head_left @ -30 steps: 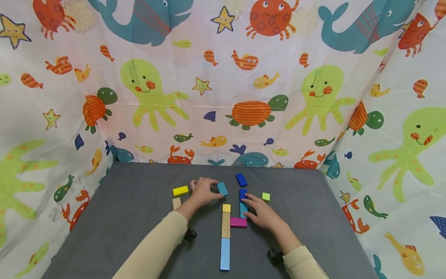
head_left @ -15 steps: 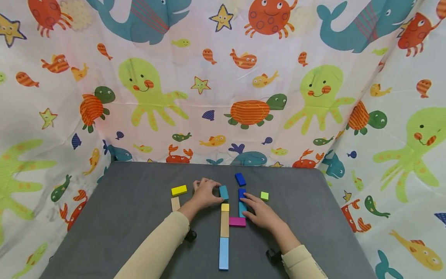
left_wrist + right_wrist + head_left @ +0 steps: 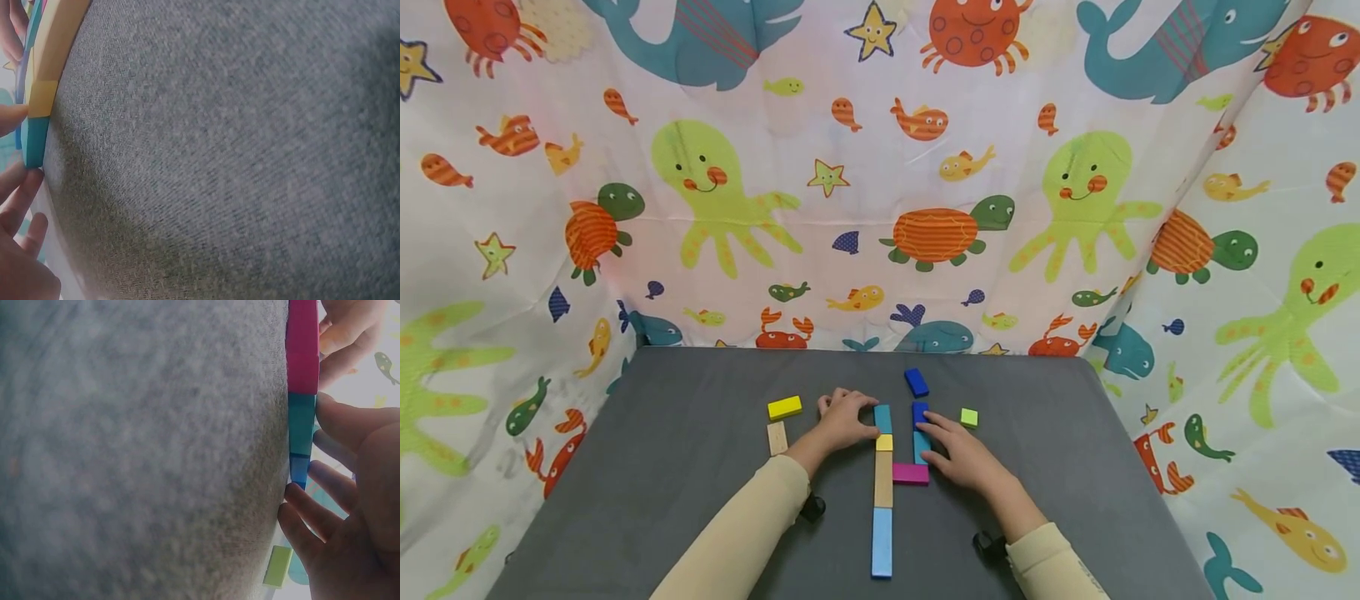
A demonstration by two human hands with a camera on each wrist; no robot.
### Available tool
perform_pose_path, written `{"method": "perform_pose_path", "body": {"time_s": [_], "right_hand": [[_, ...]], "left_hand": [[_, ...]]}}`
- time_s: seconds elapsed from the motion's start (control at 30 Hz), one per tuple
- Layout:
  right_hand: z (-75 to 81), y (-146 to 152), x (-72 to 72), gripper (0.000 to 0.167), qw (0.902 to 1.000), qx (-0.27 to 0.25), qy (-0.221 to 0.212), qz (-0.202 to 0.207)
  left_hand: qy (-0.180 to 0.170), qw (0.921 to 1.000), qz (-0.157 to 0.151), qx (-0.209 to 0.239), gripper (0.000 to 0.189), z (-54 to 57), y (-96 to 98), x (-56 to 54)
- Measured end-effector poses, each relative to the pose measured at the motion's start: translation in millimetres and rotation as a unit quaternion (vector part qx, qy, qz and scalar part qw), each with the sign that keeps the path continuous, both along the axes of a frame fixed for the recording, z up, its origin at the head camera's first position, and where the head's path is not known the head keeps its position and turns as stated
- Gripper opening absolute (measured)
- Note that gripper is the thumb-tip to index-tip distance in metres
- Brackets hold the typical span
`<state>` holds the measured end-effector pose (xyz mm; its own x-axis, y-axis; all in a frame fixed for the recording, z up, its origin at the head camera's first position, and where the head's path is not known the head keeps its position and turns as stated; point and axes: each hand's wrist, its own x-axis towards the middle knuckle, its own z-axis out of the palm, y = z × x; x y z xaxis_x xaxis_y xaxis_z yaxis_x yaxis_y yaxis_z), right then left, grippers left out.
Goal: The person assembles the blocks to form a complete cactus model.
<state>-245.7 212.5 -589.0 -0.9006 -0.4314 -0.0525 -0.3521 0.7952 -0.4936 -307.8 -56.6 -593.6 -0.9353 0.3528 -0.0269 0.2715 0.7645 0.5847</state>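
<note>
My left hand [image 3: 846, 419] pinches a teal block [image 3: 882, 418] between thumb and fingers. Its near end meets a small yellow block [image 3: 884, 442]; a long natural wood block [image 3: 883, 479] and a light blue block [image 3: 882, 542] continue that straight column towards me. A magenta block [image 3: 911, 474] juts right from the wood block. Beyond its right end lies a second teal block [image 3: 302, 424], with a dark blue block [image 3: 920, 412] above it. Against these two rest the thumb and extended fingers of my right hand [image 3: 967, 455].
Another dark blue block [image 3: 916, 382] lies farther back, and a lime green cube [image 3: 969, 418] to the right. On the left are a yellow block [image 3: 785, 407] and a plain wood block [image 3: 777, 438]. A sea-creature curtain [image 3: 850, 275] surrounds the grey table [image 3: 662, 467].
My left hand has brought the teal block right, turning it from slanted to straight, so it now lines up against the small yellow block. My right hand has stayed by its blocks.
</note>
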Motion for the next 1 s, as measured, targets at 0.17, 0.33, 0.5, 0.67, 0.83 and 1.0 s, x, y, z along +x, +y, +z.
{"method": "perform_pose_path", "body": {"time_s": [0.17, 0.33, 0.5, 0.67, 0.83, 1.0], "right_hand": [[-0.3, -0.6, -0.2, 0.057, 1.0000, 0.000, 0.006, 0.001], [-0.5, -0.7, 0.1, 0.057, 1.0000, 0.002, 0.001, -0.002], [-0.2, -1.0, 0.4, 0.056, 1.0000, 0.000, 0.003, -0.001], [1.2, -3.5, -1.6, 0.056, 1.0000, 0.002, 0.006, 0.002], [2.0, -3.5, -0.9, 0.055, 0.9999, -0.007, 0.008, 0.012], [1.7, -2.5, -1.0, 0.056, 0.9999, -0.006, 0.004, 0.010]], "left_hand": [[-0.008, 0.9999, -0.010, -0.008, 0.058, 0.7, -0.1, 0.2], [-0.002, 0.9997, -0.023, -0.007, 0.063, 3.2, -1.5, 3.0], [0.019, 0.9962, -0.077, -0.036, 0.072, 4.0, -3.3, 14.1], [0.039, 0.9880, -0.122, -0.086, 0.078, 3.5, -8.1, 27.7], [0.040, 0.9871, -0.136, -0.075, 0.070, 3.5, -11.9, 39.4], [0.029, 0.9861, -0.152, -0.061, 0.067, 0.6, -12.7, 46.5]]}}
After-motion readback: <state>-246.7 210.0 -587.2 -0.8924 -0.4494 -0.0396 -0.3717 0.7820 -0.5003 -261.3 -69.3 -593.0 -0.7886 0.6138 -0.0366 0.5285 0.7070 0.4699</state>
